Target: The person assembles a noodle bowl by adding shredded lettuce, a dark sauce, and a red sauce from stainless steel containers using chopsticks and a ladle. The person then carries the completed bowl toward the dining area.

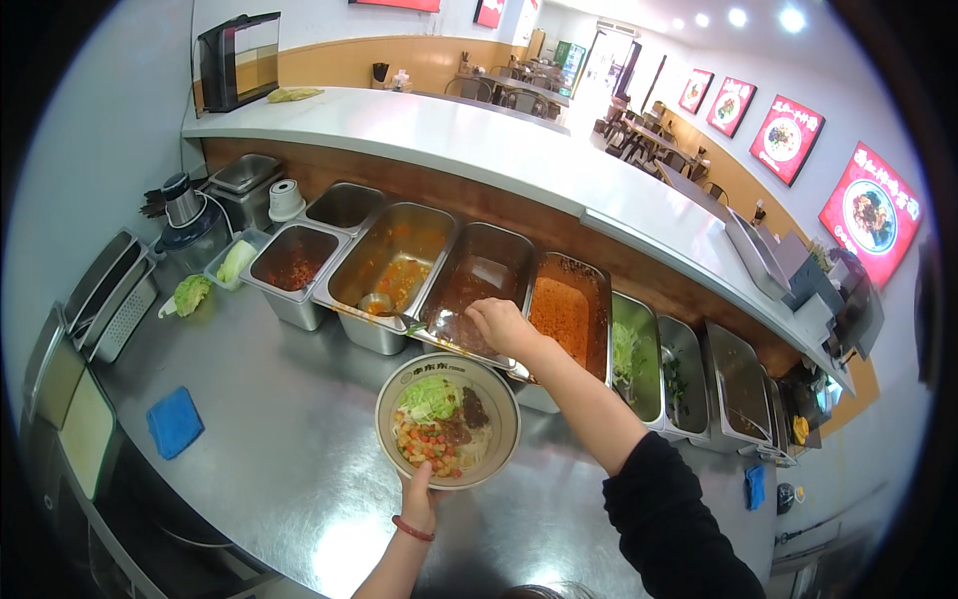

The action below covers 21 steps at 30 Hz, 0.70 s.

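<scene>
My left hand [421,494] grips the near rim of a round bowl [509,438], thumb over the edge. Inside the bowl are shredded green vegetable [430,398], diced orange and yellow vegetables [430,445], dark brown sauce [473,408] and pale noodles [475,451]. Above the near part of a steel pan of brown sauce [479,277], the fingers of my right hand [498,326] are bent together; whether they hold anything is hidden. To its right is a pan of orange-red seasoning [560,318]. A ladle [376,304] rests in the diced vegetable pan [410,239] to the left.
More steel pans [707,374] run to the right, one with shredded greens [625,348]. Blue cloths [174,421] lie on the steel worktop [277,442]. A food chopper [187,217] and cabbage [191,294] stand at left. A white raised counter [419,138] borders the back.
</scene>
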Each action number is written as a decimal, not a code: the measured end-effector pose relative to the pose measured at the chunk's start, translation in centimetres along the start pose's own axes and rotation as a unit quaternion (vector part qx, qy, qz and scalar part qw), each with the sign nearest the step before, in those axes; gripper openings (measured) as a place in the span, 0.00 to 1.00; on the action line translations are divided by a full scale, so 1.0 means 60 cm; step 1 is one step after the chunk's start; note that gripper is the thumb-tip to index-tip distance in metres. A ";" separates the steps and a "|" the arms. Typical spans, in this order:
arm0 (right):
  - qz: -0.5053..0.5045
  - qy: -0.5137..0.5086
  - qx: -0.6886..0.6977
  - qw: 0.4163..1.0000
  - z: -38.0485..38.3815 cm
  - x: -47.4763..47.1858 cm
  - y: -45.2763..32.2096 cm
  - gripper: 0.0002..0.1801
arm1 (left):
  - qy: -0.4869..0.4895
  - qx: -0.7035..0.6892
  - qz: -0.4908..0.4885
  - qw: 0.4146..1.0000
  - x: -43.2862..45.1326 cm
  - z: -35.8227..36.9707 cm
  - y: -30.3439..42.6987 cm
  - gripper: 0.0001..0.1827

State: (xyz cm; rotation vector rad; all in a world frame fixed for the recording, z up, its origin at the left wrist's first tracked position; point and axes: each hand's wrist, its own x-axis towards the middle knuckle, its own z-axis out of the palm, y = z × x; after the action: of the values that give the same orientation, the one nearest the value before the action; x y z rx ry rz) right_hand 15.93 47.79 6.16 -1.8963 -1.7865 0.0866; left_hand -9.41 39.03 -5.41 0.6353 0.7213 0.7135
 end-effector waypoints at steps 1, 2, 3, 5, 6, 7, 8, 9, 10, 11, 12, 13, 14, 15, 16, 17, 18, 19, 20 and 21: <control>0.004 -0.011 0.009 1.000 -0.008 -0.004 -0.005 0.13 | 0.015 0.004 0.001 1.000 0.001 0.000 -0.002 0.33; 0.024 -0.028 0.020 0.999 -0.016 -0.011 -0.011 0.13 | 0.001 -0.002 0.002 1.000 0.001 0.000 -0.003 0.32; 0.037 -0.033 0.056 0.997 -0.024 -0.019 -0.016 0.13 | -0.007 -0.007 0.002 1.000 0.002 -0.002 -0.005 0.32; 0.084 -0.052 0.151 0.984 -0.038 -0.039 -0.026 0.13 | -0.025 -0.028 -0.005 0.999 0.004 -0.003 -0.007 0.32; 0.085 -0.053 0.134 0.986 -0.041 -0.044 -0.030 0.13 | -0.033 -0.043 -0.011 0.998 0.004 -0.004 -0.006 0.33; 0.098 -0.047 0.154 0.982 -0.042 -0.051 -0.034 0.13 | -0.025 -0.053 -0.022 0.998 0.004 -0.004 -0.005 0.34; 0.111 -0.041 0.174 0.978 -0.042 -0.058 -0.037 0.14 | -0.029 -0.036 -0.012 0.999 0.003 -0.002 -0.004 0.33; 0.135 -0.037 0.193 0.971 -0.041 -0.063 -0.037 0.14 | -0.016 -0.014 -0.007 1.000 0.001 0.000 -0.004 0.33; 0.169 -0.048 0.213 0.961 -0.041 -0.069 -0.036 0.15 | 0.004 0.010 -0.001 1.000 0.000 0.002 -0.003 0.33; 0.185 -0.031 0.237 0.953 -0.038 -0.072 -0.034 0.15 | -0.007 0.009 -0.002 1.000 -0.001 0.005 -0.001 0.33; 0.193 -0.013 0.268 0.944 -0.036 -0.076 -0.030 0.16 | -0.009 0.009 -0.002 1.000 -0.001 0.007 0.000 0.33; 0.221 -0.002 0.312 0.924 -0.032 -0.079 -0.026 0.16 | -0.004 0.009 0.002 1.000 -0.002 0.008 0.002 0.33; 0.251 -0.003 0.335 0.908 -0.033 -0.081 -0.019 0.16 | -0.011 0.011 -0.002 1.000 -0.002 0.009 0.003 0.34; 0.280 0.014 0.344 0.896 -0.032 -0.084 -0.013 0.16 | -0.009 0.013 -0.005 1.000 -0.002 0.010 0.004 0.34; 0.276 0.038 0.387 0.879 -0.032 -0.089 -0.007 0.17 | 0.008 0.017 -0.011 1.000 -0.003 0.010 0.005 0.34; 0.303 0.065 0.411 0.858 -0.032 -0.093 -0.001 0.17 | -0.007 0.016 -0.006 1.000 -0.003 0.010 0.006 0.35; 0.316 0.080 0.432 0.841 -0.032 -0.098 0.003 0.18 | -0.009 0.018 -0.003 1.000 -0.003 0.010 0.006 0.35; 0.325 0.097 0.452 0.825 -0.033 -0.104 0.007 0.18 | -0.001 0.023 -0.002 1.000 -0.003 0.009 0.007 0.36; 0.351 0.119 0.475 0.798 -0.032 -0.106 0.011 0.18 | -0.009 0.019 -0.003 1.000 -0.004 0.008 0.007 0.36; 0.360 0.140 0.506 0.771 -0.033 -0.111 0.014 0.19 | -0.008 0.017 -0.004 1.000 -0.003 0.008 0.006 0.36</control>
State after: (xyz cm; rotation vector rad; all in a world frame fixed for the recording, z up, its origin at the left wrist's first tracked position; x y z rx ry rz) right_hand 16.63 40.86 5.50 -1.4819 -0.4644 0.8134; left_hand -9.27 38.97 -4.76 0.6685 0.7215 0.6899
